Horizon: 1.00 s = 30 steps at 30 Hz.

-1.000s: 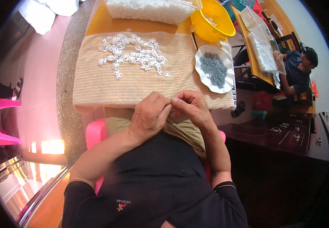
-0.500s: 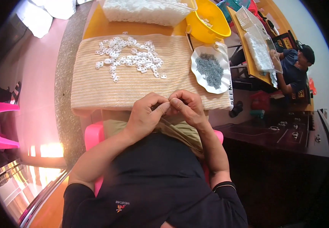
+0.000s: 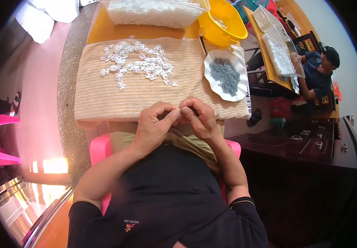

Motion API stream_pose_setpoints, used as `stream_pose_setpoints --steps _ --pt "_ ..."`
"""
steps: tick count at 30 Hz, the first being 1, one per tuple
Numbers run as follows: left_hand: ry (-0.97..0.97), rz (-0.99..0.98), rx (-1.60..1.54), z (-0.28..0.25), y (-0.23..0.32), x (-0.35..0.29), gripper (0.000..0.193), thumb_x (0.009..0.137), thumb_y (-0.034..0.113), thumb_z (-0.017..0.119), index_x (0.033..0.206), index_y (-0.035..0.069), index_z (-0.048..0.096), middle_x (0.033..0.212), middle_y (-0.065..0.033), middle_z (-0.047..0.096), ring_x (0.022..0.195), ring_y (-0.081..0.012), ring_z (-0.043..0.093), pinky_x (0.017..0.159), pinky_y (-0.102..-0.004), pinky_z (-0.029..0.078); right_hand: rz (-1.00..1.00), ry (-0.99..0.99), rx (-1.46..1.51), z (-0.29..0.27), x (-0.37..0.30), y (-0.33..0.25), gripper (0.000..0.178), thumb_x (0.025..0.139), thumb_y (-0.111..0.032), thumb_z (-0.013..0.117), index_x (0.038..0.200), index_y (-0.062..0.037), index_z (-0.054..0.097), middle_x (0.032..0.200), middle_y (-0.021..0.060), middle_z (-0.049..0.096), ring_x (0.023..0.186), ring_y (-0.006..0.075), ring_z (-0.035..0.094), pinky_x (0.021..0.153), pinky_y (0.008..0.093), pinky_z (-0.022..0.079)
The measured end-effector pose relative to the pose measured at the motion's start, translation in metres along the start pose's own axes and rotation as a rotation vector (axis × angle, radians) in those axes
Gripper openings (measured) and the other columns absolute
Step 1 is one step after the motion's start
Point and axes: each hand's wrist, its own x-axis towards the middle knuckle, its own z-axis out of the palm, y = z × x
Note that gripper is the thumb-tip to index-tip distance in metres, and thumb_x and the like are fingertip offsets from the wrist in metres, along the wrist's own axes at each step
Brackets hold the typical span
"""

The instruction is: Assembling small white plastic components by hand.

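Closely, the left hand (image 3: 153,126) and right hand (image 3: 200,120) meet at the striped cloth's (image 3: 100,95) near edge, fingertips pinched; whatever they grip is hidden. White two-holed pieces (image 3: 138,65) lie scattered beyond, left of a scalloped plate (image 3: 230,97) bearing grey pieces (image 3: 227,77).

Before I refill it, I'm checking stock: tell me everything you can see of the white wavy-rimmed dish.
The white dish is shallow-looking, with a wavy rim; plastic or ceramic, I can't tell. It lies face up on the striped cloth, toward its right edge. Small dark-grey pieces are heaped in its middle, leaving much of the rim bare. Neither the left hand nor the right hand touches it.
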Motion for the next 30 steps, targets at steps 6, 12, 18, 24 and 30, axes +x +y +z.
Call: stream_pose_setpoints --steps 6,12,18,24,30 --pt "0.081 0.089 0.093 0.002 -0.002 -0.002 0.015 0.09 0.011 0.062 0.089 -0.003 0.065 0.08 -0.0044 0.065 0.07 -0.009 0.062 0.064 -0.0224 0.05 -0.201 0.048 -0.281 0.003 0.003 0.0 0.002 0.092 -0.001 0.054 0.092 0.0005 0.055 0.077 0.0041 0.055 0.066 0.0082 0.056 0.059 0.0214 0.046" --pt "0.028 -0.097 -0.175 0.001 -0.002 -0.002 0.016 0.091 0.013 0.061 0.092 -0.003 0.065 0.081 -0.0057 0.066 0.07 -0.0101 0.062 0.066 -0.0226 0.052 -0.275 0.055 -0.285 0.005 0.004 -0.007 0.004 0.089 0.001 0.058 0.09 -0.0008 0.054 0.073 0.0085 0.056 0.061 0.0129 0.059 0.055 0.0261 0.048" --pt "0.019 -0.152 -0.246 0.001 -0.003 -0.001 0.018 0.092 0.016 0.06 0.094 -0.002 0.065 0.081 -0.0054 0.066 0.07 -0.0102 0.063 0.065 -0.023 0.053 -0.433 0.068 -0.402 0.003 0.006 -0.005 0.007 0.086 0.005 0.056 0.088 -0.0012 0.053 0.077 0.0104 0.054 0.064 0.0207 0.055 0.057 0.0295 0.045" --pt "0.07 -0.201 -0.261 -0.003 -0.004 0.001 0.016 0.092 0.016 0.061 0.093 0.0 0.064 0.077 -0.0032 0.062 0.068 -0.0088 0.06 0.064 -0.0233 0.053 -0.501 0.168 -0.638 -0.008 0.008 -0.007 0.008 0.085 0.004 0.058 0.089 -0.0011 0.054 0.077 0.0136 0.056 0.067 0.0268 0.058 0.059 0.0331 0.047" --pt "0.013 -0.183 -0.213 -0.001 -0.004 0.003 0.015 0.092 0.016 0.061 0.091 0.001 0.063 0.076 -0.0026 0.061 0.068 -0.0083 0.059 0.065 -0.0234 0.053 -0.391 0.618 -1.02 -0.061 0.02 -0.006 0.004 0.089 -0.005 0.058 0.089 -0.0008 0.057 0.078 0.0148 0.058 0.064 0.0307 0.058 0.057 0.035 0.046"
